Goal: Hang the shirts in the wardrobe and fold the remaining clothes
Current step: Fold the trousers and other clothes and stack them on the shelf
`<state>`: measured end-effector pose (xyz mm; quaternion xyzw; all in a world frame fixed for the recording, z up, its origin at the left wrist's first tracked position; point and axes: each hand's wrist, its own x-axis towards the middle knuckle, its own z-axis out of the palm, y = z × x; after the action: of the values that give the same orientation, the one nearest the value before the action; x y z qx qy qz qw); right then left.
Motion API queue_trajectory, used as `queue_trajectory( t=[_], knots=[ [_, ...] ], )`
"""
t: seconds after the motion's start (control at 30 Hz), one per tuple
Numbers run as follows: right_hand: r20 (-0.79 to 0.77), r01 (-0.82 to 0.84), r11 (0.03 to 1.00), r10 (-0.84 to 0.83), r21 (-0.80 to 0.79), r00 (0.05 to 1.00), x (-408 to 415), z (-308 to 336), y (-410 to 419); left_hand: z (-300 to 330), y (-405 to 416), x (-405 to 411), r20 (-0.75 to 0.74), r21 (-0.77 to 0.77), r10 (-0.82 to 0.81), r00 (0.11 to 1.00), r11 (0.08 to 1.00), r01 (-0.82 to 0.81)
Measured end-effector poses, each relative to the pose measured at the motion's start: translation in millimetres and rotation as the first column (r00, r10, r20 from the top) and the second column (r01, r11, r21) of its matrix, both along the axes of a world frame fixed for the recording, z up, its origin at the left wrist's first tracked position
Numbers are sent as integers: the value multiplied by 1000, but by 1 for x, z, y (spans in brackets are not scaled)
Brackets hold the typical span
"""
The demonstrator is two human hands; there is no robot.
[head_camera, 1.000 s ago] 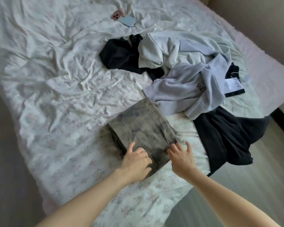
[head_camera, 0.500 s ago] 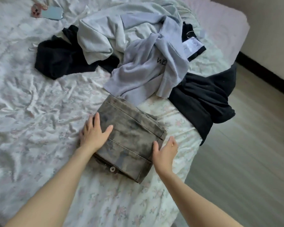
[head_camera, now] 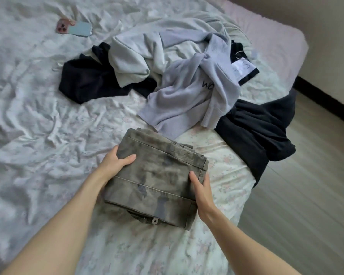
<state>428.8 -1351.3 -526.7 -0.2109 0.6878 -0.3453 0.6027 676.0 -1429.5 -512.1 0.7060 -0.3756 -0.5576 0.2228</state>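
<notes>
- Folded jeans [head_camera: 157,179], grey-washed, lie on bed [head_camera: 38,120] near its 5 o'clock edge, waist button at 6 o'clock.
- Left hand [head_camera: 115,162] grips jeans' 9 o'clock side, thumb on top, fingers hidden underneath.
- Right hand [head_camera: 202,190] grips 3 o'clock side, thumb on top.
- Lavender sweater [head_camera: 189,94] at 12 o'clock, just beside jeans; pale green top [head_camera: 139,56] and black garments [head_camera: 87,82] beyond.
- Phone [head_camera: 75,28] at 11 o'clock, well apart.

The folded jeans [head_camera: 157,175] are coarse, matt, washed grey denim with a dull metal button [head_camera: 155,220]. The far lilac sweater [head_camera: 189,96] is ribbed knit. The sheet [head_camera: 38,126] is thin creased cloth. The right floor [head_camera: 306,195] looks like smooth wood.
</notes>
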Motion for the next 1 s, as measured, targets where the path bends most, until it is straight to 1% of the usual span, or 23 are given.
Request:
queue_trajectory(
  t=[0.07,0.1,0.17,0.23,0.3,0.33,0.37,0.4,0.43,0.5,0.57,0.67,0.7,0.77,0.8,0.83,0.87,0.9,0.93,0.97,1.0],
  knots=[
    [-23,-138,986,136,-92,990,4,17,-5,15,29,8,9,-40,163,987,986,-162],
    [-44,-223,964,219,-147,975,11,28,-8,27,46,14,17,-73,263,965,963,-261],
    [-119,-357,900,337,-252,934,27,48,-13,44,76,20,49,-130,416,908,904,-407],
    [-244,-484,799,420,-358,874,47,71,-13,67,108,25,103,-207,536,838,836,-509],
    [-365,-601,694,482,-395,796,65,94,-5,96,140,28,142,-298,640,755,755,-584],
    [-394,-638,643,504,-423,769,75,105,1,111,156,31,154,-338,678,718,719,-607],
    [-409,-654,601,511,-459,756,80,111,7,120,167,32,148,-365,698,701,697,-617],
    [-405,-661,554,524,-506,749,87,120,16,133,179,36,124,-381,726,676,664,-643],
    [-386,-659,503,545,-559,744,99,133,27,153,198,45,75,-393,765,640,612,-686],
    [-322,-640,473,590,-606,741,112,144,48,181,225,58,7,-335,798,603,569,-751],
    [-250,-644,454,663,-615,706,129,156,73,208,259,72,19,-292,813,581,560,-775],
    [-179,-721,403,793,-563,583,157,176,104,244,309,85,99,-317,842,531,532,-785],
    [-161,-750,366,835,-551,526,168,186,116,256,329,89,109,-345,856,506,510,-788],
    [-206,-811,285,875,-512,438,185,200,129,271,357,96,181,-401,857,482,512,-760],
    [-276,-837,218,877,-502,394,199,212,141,282,380,102,252,-441,856,452,517,-734],
    [-360,-845,155,854,-512,375,209,222,147,289,393,108,360,-461,824,438,565,-684],
    [-443,-838,60,827,-542,346,215,231,149,293,399,110,496,-453,755,429,647,-613],
    [-533,-806,-112,801,-581,273,233,249,165,304,421,116,630,-454,680,375,715,-532],
    [-622,-768,-288,763,-572,177,251,265,183,315,444,122,747,-437,588,309,785,-438],
    [-701,-740,-425,708,-522,88,267,277,196,320,459,127,822,-416,507,260,846,-335],
    [-758,-712,-525,652,-467,16,281,286,212,327,474,132,867,-397,448,220,886,-240]
  ],
)
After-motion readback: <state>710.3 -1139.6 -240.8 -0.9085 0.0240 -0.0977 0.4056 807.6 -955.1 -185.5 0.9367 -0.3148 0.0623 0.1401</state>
